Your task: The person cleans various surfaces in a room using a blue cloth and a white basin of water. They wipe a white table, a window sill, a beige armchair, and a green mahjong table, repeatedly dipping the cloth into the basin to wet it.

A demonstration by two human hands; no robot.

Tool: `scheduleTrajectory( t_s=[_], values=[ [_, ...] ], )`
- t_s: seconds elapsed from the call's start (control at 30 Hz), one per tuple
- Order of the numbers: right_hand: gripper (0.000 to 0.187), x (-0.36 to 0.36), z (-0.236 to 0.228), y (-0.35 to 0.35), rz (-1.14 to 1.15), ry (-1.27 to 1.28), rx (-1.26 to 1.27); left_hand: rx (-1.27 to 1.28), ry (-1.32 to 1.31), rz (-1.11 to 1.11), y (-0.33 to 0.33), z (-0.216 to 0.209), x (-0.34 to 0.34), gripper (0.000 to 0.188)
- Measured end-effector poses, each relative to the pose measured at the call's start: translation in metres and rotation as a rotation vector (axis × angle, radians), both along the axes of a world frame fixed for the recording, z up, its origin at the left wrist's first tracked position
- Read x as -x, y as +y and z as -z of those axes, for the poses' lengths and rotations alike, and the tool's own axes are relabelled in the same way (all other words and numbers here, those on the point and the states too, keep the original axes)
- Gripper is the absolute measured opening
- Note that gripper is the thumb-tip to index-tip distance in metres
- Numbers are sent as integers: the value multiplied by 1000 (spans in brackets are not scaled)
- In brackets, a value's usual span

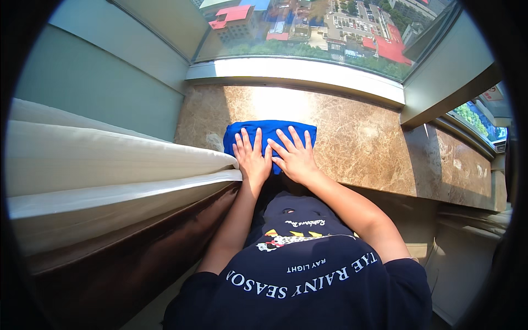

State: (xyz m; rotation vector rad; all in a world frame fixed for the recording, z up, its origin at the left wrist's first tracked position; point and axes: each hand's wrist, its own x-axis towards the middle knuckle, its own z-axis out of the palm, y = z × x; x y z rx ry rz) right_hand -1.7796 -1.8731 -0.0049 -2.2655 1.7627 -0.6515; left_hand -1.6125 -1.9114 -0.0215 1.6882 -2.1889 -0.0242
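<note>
A folded blue cloth (269,125) lies on the brown marble windowsill (363,137), close to its front edge. Both of my hands press flat on it, side by side. My left hand (252,157) rests on the cloth's left half with the fingers stretched out. Over the right half, my right hand (295,157) is spread, its thumb close to the left hand. A corner of the cloth hangs down between my wrists at the sill's edge.
White curtains (121,159) and a brown drape (143,264) hang at the left, touching near my left wrist. Beyond the sill stands a white window frame (297,71) with glass. A grey pillar (451,77) rises at the right, and the sill continues past it.
</note>
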Motion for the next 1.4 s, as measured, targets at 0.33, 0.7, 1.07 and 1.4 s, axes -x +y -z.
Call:
scheduleTrajectory(
  t_s=[0.33,0.7,1.07,1.4],
  values=[
    [58,-112,9,-85,-166,14,24,-91,-161,-189,-63,6,-127,67],
    [62,-208,12,-183,-51,85,-8,-58,-103,79,-182,5,-207,57],
    [61,-186,13,-261,35,230,-62,-76,-124,150,-277,17,-185,60],
    [61,-115,0,-219,90,232,-125,26,-248,88,-250,25,-117,67]
  ],
)
